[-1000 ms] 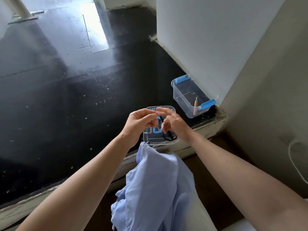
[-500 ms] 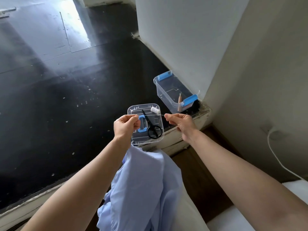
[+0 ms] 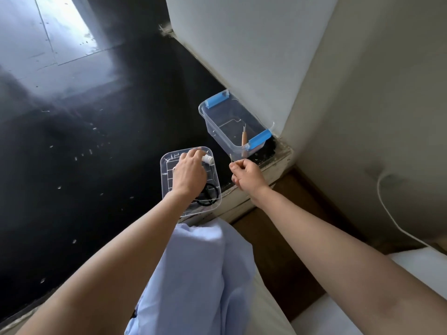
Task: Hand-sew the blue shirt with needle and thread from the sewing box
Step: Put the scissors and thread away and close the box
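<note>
Prepping thread only: left hand (image 3: 189,170) curled onto the spool (image 3: 208,159) mid-frame, right hand (image 3: 246,174) pinched shut, probably on thread (image 3: 231,157); blue shirt (image 3: 193,274) lay unsewn below.

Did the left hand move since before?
Yes. The left hand went from the left edge of the clear lid to over it, fingers reaching the white thread spool.

daylight fr top-left | glare on dark floor (image 3: 72,39) | soft focus | wide-angle bend
</note>
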{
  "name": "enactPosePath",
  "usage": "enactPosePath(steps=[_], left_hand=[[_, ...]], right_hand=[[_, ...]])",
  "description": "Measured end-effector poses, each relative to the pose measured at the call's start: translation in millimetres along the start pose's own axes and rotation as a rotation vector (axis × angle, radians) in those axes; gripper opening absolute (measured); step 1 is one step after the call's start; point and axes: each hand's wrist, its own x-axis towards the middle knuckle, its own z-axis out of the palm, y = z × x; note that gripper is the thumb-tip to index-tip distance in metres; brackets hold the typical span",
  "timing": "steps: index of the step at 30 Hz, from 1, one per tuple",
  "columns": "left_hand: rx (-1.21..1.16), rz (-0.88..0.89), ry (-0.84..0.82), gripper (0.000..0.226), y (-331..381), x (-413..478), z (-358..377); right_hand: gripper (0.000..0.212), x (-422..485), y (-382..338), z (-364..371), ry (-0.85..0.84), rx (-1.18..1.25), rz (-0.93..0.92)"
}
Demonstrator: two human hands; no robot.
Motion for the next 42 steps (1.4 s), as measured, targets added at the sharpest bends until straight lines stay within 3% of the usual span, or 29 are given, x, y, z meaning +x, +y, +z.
enactPosePath(steps=[6,13,17,20,23,27,34,42], left_hand=[[0.224,0.087,-0.147,0.067,-8.6,20.7,19.9],[0.1,-0.01,-0.005,0.037,-11.7,30.8,35.5],[-0.25,-0.249,0.084,0.024,-6.2,32.8,33.0],[-0.672,-0.364,0.126,0.024,-4.5,29.3,23.3],[-1.113,-0.443,0.045,0.031,-1.8,18.1,13.5],[-1.401,-0.505,-0.005,0.034,3.3,1.3,4.6],[-1.51,-0.494,-0.005,0.027,11.2,-20.2,-8.6],[-1.287,-0.444,-0.032,0.029,15.0,-32.9,-13.7]], right_hand=[[0.016,9.5,1.5,-1.5,-0.089,-0.205,0.055],[0.013,11.1,1.2,-10.0,-0.139,-0.173,0.033],[0.012,12.1,1.8,-11.8,-0.116,-0.157,-0.025],[0.014,10.4,1.9,-7.3,-0.094,-0.128,-0.083],[0.012,2.9,-1.7,1.2,-0.103,-0.118,-0.143],[0.013,-7.8,-4.3,9.9,-0.092,-0.108,-0.2],[0.012,-21.4,-4.7,14.9,-0.067,-0.162,-0.29],[0.01,-30.3,-5.0,15.3,-0.048,-0.179,-0.34]])
